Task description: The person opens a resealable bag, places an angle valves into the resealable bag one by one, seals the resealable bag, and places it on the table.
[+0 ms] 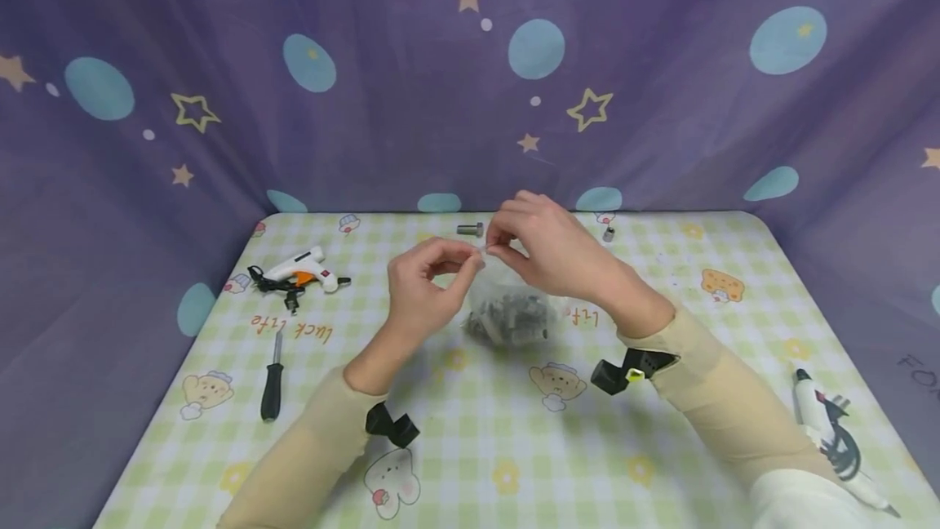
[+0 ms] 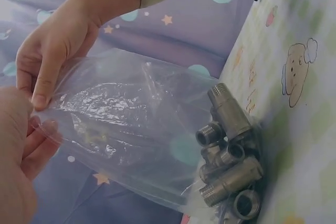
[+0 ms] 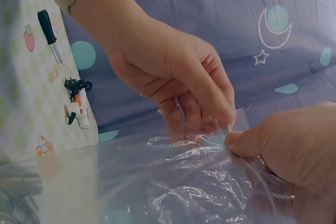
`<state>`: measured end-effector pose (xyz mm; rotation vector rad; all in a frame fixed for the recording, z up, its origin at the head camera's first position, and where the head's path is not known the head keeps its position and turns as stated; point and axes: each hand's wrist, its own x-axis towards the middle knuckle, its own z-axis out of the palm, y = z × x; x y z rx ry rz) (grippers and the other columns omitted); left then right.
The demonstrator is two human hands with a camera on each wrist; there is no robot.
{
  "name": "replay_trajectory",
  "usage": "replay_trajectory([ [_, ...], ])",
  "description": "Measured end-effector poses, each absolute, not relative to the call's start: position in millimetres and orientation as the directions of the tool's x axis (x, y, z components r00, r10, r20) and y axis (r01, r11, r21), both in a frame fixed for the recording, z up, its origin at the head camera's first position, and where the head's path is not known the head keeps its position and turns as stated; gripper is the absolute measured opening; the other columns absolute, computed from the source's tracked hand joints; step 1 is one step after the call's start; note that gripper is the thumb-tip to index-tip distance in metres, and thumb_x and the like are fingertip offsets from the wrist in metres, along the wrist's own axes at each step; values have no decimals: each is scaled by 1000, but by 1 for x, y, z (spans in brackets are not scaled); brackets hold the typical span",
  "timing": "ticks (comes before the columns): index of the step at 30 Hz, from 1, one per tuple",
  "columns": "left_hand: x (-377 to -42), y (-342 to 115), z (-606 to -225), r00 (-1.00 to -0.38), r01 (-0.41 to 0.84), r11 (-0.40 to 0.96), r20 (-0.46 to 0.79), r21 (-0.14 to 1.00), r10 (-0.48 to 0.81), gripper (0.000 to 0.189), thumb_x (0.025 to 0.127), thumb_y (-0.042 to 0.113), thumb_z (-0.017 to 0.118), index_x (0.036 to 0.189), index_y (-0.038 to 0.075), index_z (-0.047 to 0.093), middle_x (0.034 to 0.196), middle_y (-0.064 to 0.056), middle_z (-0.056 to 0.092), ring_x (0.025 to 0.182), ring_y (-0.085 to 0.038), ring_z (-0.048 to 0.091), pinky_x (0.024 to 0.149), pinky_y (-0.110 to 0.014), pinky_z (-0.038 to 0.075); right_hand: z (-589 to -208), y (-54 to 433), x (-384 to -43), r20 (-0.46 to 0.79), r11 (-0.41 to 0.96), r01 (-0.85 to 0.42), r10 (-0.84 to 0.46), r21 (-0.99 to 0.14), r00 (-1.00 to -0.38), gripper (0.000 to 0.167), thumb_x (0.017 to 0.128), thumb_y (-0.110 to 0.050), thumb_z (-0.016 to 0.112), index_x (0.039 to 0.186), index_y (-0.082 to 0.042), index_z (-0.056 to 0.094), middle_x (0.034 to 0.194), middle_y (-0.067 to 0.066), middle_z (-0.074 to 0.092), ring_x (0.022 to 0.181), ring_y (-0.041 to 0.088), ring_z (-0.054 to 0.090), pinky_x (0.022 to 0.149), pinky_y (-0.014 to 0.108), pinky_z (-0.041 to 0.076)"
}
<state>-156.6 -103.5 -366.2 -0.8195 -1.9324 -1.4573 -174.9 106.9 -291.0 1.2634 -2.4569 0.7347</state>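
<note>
A clear zip bag with several metal threaded pipe fittings in its bottom hangs upright at the table's middle. My left hand pinches the top edge of the bag between thumb and fingers. Right beside it, my right hand pinches the same edge, the two sets of fingertips nearly meeting. In the right wrist view, the zip strip runs along the bag's mouth below my right thumb. The fittings lie bunched low in the bag, close to the tablecloth.
A bolt and a small metal fitting lie at the back of the table. On the left are a white glue gun with its black cord and a screwdriver. Another white tool with a cord lies at the right edge.
</note>
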Motion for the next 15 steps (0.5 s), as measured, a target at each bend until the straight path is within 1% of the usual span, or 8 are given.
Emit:
replay_trajectory([
  [2,-156,-103,-365,-607,785,255,785,565,127,11,88,-5,81,97,0,80,86,-15,79,72,-25,77,71,-23,65,-291,107,-175,458,486,-817,-676,-310,-577,4,97,-10,77,95,-12,74,92,2,72,85,22,57,78,35,48],
  [4,-156,-103,-365,-590,792,282,798,541,123,12,87,-4,82,98,0,81,85,-14,79,71,-24,77,70,-22,65,-291,108,-176,453,487,-814,-676,-316,-581,4,98,-10,77,96,-12,74,93,2,72,86,22,58,78,35,49],
  [8,-156,-103,-364,-593,790,286,793,542,136,12,89,-6,80,99,0,82,83,-14,78,70,-24,75,69,-20,64,-294,110,-177,443,492,-806,-674,-329,-592,2,99,-11,76,97,-11,75,94,2,73,88,20,58,79,35,51],
  [10,-156,-103,-364,-596,791,284,789,543,151,9,90,-5,79,97,0,82,82,-14,77,69,-23,75,69,-20,64,-295,112,-178,435,490,-804,-677,-337,-595,2,100,-12,75,98,-12,76,94,1,73,89,19,59,79,35,51],
  [13,-157,-103,-363,-601,791,272,780,548,173,4,95,1,77,95,-1,81,81,-14,76,69,-23,74,69,-21,63,-296,114,-179,425,484,-804,-683,-347,-594,4,101,-14,75,99,-12,77,95,1,73,89,20,60,78,34,52],
  [15,-158,-104,-362,-607,788,265,774,556,181,9,97,6,76,95,-1,81,82,-13,75,69,-22,74,69,-21,63,-296,115,-180,421,476,-806,-688,-353,-591,4,101,-14,74,99,-12,77,95,1,73,90,21,60,78,34,52],
])
